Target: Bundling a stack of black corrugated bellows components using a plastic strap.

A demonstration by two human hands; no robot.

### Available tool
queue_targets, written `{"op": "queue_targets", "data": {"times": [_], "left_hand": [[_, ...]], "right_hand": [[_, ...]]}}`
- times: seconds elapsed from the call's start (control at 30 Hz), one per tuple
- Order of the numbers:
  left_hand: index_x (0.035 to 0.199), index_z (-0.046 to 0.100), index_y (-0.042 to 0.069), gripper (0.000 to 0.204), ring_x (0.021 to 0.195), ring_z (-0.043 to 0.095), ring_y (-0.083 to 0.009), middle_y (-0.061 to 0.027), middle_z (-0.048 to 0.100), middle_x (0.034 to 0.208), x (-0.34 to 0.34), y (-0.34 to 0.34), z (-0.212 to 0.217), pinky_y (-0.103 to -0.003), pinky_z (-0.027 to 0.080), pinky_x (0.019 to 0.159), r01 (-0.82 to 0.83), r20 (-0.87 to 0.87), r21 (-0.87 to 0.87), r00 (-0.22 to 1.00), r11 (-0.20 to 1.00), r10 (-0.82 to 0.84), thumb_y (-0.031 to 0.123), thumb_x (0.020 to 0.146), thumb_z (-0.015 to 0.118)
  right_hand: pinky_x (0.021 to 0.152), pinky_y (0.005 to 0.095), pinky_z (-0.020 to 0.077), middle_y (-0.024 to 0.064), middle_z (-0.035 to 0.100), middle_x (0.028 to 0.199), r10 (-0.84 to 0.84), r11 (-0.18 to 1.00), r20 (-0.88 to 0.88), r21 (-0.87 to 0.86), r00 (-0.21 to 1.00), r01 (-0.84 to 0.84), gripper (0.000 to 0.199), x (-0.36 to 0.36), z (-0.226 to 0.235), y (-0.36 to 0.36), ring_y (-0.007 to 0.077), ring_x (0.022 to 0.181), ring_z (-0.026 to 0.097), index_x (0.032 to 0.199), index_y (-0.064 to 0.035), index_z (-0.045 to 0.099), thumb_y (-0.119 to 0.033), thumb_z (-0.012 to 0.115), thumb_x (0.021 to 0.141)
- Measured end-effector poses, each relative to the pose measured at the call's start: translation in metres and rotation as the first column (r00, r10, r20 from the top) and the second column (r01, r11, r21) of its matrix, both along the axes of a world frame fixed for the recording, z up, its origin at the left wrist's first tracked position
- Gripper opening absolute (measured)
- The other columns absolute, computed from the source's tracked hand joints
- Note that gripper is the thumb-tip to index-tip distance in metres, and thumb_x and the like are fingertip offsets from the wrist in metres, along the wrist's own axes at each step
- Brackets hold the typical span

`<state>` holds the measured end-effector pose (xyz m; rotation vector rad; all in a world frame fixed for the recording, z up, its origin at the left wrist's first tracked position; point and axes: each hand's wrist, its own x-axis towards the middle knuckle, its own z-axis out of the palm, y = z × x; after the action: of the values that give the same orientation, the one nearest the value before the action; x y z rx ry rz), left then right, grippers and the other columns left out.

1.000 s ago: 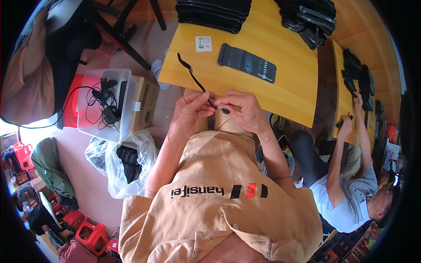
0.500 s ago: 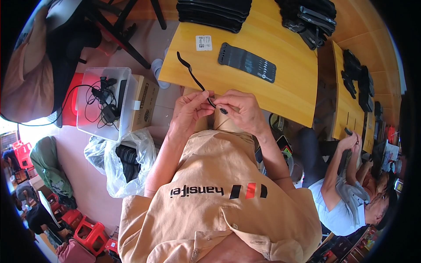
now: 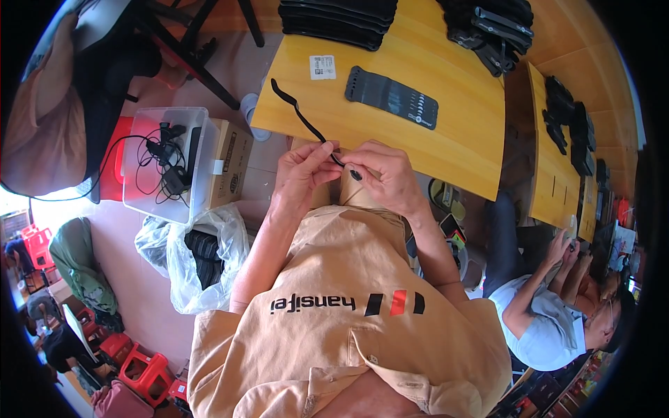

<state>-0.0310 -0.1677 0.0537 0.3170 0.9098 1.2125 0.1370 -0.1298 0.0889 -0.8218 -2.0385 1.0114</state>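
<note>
Yellow wooden table [image 3: 446, 150], smooth top, sits against a second table of the same colour [image 3: 550, 174] to the person's right. Floor is pale pink tile [image 3: 139, 279]. Stacks of flat black parts [image 3: 338, 17] line the far edge, and more black pieces [image 3: 491, 31] are piled at the far right corner. Black parts also sit on the second table [image 3: 568, 125]. A co-worker in a light blue shirt [image 3: 550, 327] sits at that table, hands up near its edge.

Thing in hand: a thin black strap [image 3: 300, 115], narrow and flexible. It curves from the table's left edge back to the hands at the near edge. One end lies on the table; the other end is pinched between both hands.

Left hand [image 3: 303, 171]: fingers closed, pinching the strap. Right hand [image 3: 380, 177]: fingers closed on the same end, with a small black oval piece [image 3: 356, 175] at the fingertips. Both hands are just off the near table edge, over the lap.

On the table: a flat black rectangular band [image 3: 391, 97] with a row of small light marks, lying apart from the strap. A small white square label [image 3: 322, 67] sits near the far edge, with dark print.

Left of the table, on the floor: a clear plastic bin [image 3: 143, 195] of black cables, a brown cardboard box [image 3: 233, 167] beside it, a clear plastic bag [image 3: 202, 258] with dark contents, and red stools [image 3: 143, 373].
</note>
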Motion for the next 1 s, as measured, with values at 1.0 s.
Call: {"op": "queue_targets", "data": {"times": [1.0], "left_hand": [[0.108, 0.058, -0.003, 0.026, 0.079, 0.059, -0.0123, -0.0083, 0.060, 0.097, 0.006, -0.019, -0.004, -0.023, 0.048, 0.066, 0.132, -0.564, 0.354, 0.820, 0.926, 0.098, 0.004, 0.084, 0.060]], "right_hand": [[0.065, 0.0275, 0.0430, 0.0109, 0.048, 0.083, -0.015, 1.000, -0.151, -0.015, 0.988, 0.013, 0.027, -0.053, 0.034, 0.019, 0.0206, 0.074, 0.051, 0.113, 0.0014, 0.055, -0.002, 0.048, 0.087]]}}
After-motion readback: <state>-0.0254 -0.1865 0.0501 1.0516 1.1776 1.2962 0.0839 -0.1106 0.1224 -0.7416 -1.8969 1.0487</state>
